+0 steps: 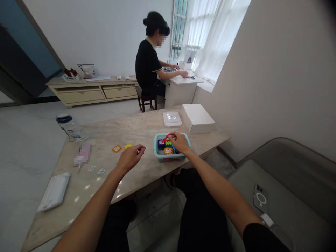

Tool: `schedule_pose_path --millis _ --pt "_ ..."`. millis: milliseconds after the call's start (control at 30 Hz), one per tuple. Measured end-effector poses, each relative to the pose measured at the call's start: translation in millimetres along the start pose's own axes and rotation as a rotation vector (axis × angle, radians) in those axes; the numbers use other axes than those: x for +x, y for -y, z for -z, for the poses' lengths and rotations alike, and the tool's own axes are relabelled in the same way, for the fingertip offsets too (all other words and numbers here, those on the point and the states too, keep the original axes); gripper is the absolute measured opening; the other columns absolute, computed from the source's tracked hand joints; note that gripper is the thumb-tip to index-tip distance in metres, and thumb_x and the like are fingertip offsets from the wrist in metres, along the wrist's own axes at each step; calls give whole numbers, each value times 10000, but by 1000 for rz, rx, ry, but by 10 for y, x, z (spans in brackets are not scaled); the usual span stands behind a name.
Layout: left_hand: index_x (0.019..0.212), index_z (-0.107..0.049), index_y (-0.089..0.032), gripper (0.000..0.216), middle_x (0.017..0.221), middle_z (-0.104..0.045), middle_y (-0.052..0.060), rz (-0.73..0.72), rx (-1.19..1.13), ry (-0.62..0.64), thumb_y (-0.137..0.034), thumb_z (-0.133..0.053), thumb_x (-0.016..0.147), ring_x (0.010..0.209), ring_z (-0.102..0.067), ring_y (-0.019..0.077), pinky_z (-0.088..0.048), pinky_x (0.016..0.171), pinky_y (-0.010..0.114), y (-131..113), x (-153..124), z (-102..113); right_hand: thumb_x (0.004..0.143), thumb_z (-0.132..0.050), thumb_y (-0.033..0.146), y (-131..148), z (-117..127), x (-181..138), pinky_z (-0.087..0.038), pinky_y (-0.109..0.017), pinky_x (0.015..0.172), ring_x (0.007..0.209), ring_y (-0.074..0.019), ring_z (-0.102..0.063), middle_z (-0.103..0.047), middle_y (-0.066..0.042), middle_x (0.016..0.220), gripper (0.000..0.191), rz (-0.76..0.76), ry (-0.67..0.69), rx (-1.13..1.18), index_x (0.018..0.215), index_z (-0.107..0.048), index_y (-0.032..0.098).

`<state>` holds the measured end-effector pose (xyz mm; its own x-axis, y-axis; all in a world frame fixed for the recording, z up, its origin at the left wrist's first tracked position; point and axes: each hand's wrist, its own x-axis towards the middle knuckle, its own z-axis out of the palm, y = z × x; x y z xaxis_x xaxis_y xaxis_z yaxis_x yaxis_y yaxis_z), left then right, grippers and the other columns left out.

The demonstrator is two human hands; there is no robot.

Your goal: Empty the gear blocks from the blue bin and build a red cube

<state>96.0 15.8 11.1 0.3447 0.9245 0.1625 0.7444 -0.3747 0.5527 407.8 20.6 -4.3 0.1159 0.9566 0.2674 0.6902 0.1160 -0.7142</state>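
Note:
My right hand [179,142] reaches into a light-blue plastic basket [155,148] and pinches a red interlocking building piece [166,138] over its contents. Inside lie several toothed pieces in purple, green, blue and orange; an orange piece [168,151] with a white printed square sits near the front. My left hand [131,157] hovers over the table to the left of the basket, fingers curled together; whether anything is between them cannot be made out. Just beyond it a yellow toothed piece [127,146] and an orange toothed piece [117,148] lie flat on the table.
Behind the basket are a clear plastic tray [172,119] and a white box [198,118]. At the left stand a water bottle [73,129], a white pouch [54,191] and small white cards [101,171]. Another person [149,63] sits at a far white table.

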Motion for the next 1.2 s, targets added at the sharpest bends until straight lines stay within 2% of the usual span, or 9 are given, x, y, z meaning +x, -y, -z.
schedule_pose_path --millis 133,300,433,567,767,933,1033,1200 --pt "1069 -834 -254 395 956 -860 81 -12 24 35 -518 -542 1034 839 -765 282 -465 747 347 -81 73 -65 1009 -727 303 -260 73 2 -543 -298 855 865 -191 -755 -829 -52 932 196 -57 -43 -45 1153 -777 180" --pt "1071 -844 -246 379 983 -864 94 -15 66 54 -492 -557 1038 829 -758 280 -445 723 341 -26 120 -115 1022 -723 286 -332 17 39 -546 -291 844 888 -189 -771 -833 -63 946 137 -65 -25 -23 1101 -765 182" --pt "1072 -844 -245 356 1006 -865 100 3 92 66 -462 -563 1044 830 -757 275 -445 733 340 55 101 -115 1042 -730 258 -226 -134 69 -537 -288 870 940 -193 -765 -840 -62 993 127 -14 87 -86 1136 -775 185" --pt "1088 -844 -244 359 1021 -863 102 20 98 92 -461 -560 1048 835 -754 270 -453 736 337 125 52 -68 1061 -738 269 -1 -289 80 -511 -326 960 1072 -245 -733 -838 -96 1064 154 111 204 -251 1170 -813 191" --pt "1077 -844 -234 356 1019 -863 94 39 105 87 -445 -560 1053 818 -747 253 -454 728 329 196 -55 26 1064 -723 241 217 -428 104 -478 -388 977 1120 -329 -680 -831 -181 1065 161 300 349 -500 1017 -861 174" --pt "1088 -837 -240 341 1009 -859 83 108 175 92 -442 -565 1058 874 -759 264 -447 727 330 317 -165 181 1009 -795 243 166 -429 130 -489 -366 979 1105 -313 -696 -834 -155 1096 113 296 391 -473 1067 -876 188" --pt "1107 -830 -257 349 1020 -857 72 171 247 53 -454 -543 1074 898 -758 268 -450 730 330 488 -248 357 1058 -728 290 161 -341 136 -497 -356 1024 1118 -285 -702 -828 -142 1167 186 276 343 -424 1140 -858 185" --pt "1167 -823 -235 354 1120 -861 90 331 269 -41 -429 -536 1099 969 -776 269 -489 773 329 865 -475 632 1081 -623 232 314 -312 117 -513 -392 1072 1146 -290 -696 -820 -139 1172 240 282 229 -300 1187 -817 140"
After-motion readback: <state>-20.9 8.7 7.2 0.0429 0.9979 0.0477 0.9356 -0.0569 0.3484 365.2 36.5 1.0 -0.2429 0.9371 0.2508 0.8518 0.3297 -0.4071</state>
